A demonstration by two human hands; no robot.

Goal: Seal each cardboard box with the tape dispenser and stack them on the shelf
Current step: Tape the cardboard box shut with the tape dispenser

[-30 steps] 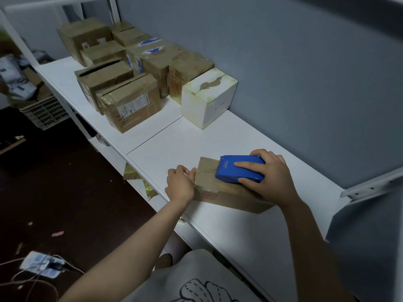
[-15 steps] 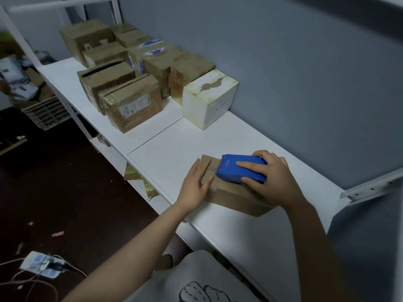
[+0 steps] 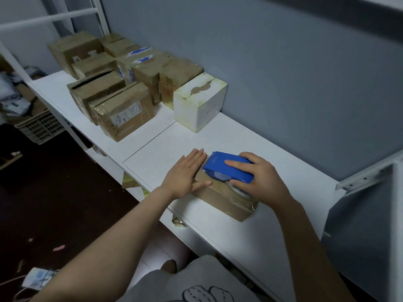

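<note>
A low brown cardboard box (image 3: 224,200) lies near the front edge of the white shelf (image 3: 272,225). On its top rests the blue tape dispenser (image 3: 229,167), which my right hand (image 3: 259,180) grips from the right side. My left hand (image 3: 185,175) lies flat with straight fingers on the left end of the box top, just beside the dispenser's nose. Clear tape shows along the box's right end.
A white cube box (image 3: 199,101) stands behind by the grey wall. Several taped brown boxes (image 3: 122,110) crowd the shelf's far left. A plastic crate (image 3: 39,127) and a cabled device (image 3: 37,279) sit on the dark floor. A white bracket (image 3: 368,176) juts at right.
My left hand went from a curled grip on the box's left end to lying flat on its top. The dispenser and my right hand stayed nearly in place.
</note>
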